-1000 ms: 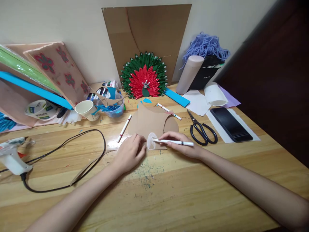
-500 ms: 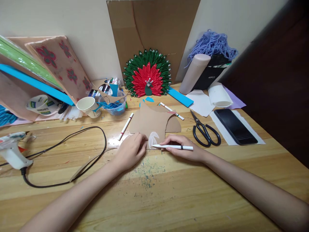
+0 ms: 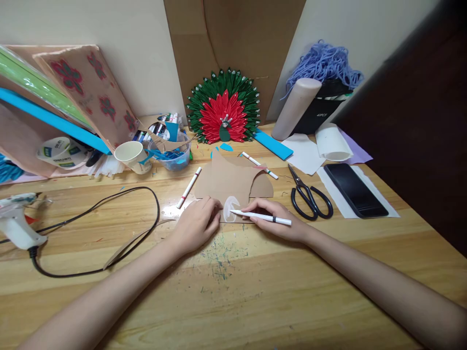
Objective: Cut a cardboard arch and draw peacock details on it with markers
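Note:
My right hand (image 3: 276,219) grips a white marker (image 3: 268,217) in a writing hold. The marker's tip touches a pale whitish shape (image 3: 229,215) on the near part of a brown cardboard piece (image 3: 230,177). Whether that shape is drawn or is a thin cutout, I cannot tell. At the cardboard's near left edge, my left hand (image 3: 199,222) has its fingers curled and pressed onto it, holding it against the table. A second cardboard piece (image 3: 263,187) with a rounded edge shows underneath on the right. A capped marker (image 3: 188,187) lies just beyond my left hand.
Black-handled scissors (image 3: 310,194) and a phone (image 3: 357,189) lie on the right. A glue gun (image 3: 18,221) with a looping black cord (image 3: 156,204) occupies the left. A paper cup (image 3: 131,158), a tub of scraps (image 3: 171,158) and a red-green peacock craft (image 3: 224,114) stand behind.
The marker's tip has shifted slightly up within the whitish shape, which shows a little more white. Both hands keep their holds, and the camera view has tilted slightly.

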A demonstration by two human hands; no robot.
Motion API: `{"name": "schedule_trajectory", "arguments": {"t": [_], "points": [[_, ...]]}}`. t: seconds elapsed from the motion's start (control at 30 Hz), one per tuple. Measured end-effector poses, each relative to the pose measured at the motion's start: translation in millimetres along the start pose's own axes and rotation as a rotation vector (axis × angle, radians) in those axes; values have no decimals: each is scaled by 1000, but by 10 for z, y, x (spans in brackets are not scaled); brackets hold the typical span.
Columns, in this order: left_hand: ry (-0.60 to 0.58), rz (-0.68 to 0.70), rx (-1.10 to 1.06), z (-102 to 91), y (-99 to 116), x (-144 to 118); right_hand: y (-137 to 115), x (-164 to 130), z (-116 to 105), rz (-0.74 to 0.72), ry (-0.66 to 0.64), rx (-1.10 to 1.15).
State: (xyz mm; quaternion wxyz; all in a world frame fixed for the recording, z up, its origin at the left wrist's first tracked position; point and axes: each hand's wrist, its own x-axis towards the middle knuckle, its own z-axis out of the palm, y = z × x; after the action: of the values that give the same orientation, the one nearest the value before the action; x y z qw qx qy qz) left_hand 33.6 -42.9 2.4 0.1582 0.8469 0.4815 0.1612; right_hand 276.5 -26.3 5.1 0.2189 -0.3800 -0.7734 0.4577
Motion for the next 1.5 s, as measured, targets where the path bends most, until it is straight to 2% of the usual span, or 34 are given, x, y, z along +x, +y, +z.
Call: {"name": "schedule_trajectory", "arguments": {"t": [0.1, 0.23, 0.37, 0.5, 0.63, 0.77, 0.93, 1.5], "points": [[6, 4, 1, 5, -5, 2, 1, 4, 3, 23, 48, 12], [4, 6, 8, 5, -7, 3, 9, 4, 6, 26, 13, 36], [0, 3, 9, 2, -4, 2, 16, 2, 10, 55, 54, 50], [0, 4, -5, 2, -2, 0, 20, 5, 13, 63, 5, 129], [3, 4, -10, 0, 2, 1, 24, 8, 9, 65, 47, 142], [-4, 0, -6, -3, 5, 2, 29, 7, 6, 103, -8, 198], [6, -1, -15, -2, 5, 1, 44, 10, 16, 93, 56, 179], [-5, 10, 6, 1, -1, 2, 75, 16, 4, 104, 44, 213]]}}
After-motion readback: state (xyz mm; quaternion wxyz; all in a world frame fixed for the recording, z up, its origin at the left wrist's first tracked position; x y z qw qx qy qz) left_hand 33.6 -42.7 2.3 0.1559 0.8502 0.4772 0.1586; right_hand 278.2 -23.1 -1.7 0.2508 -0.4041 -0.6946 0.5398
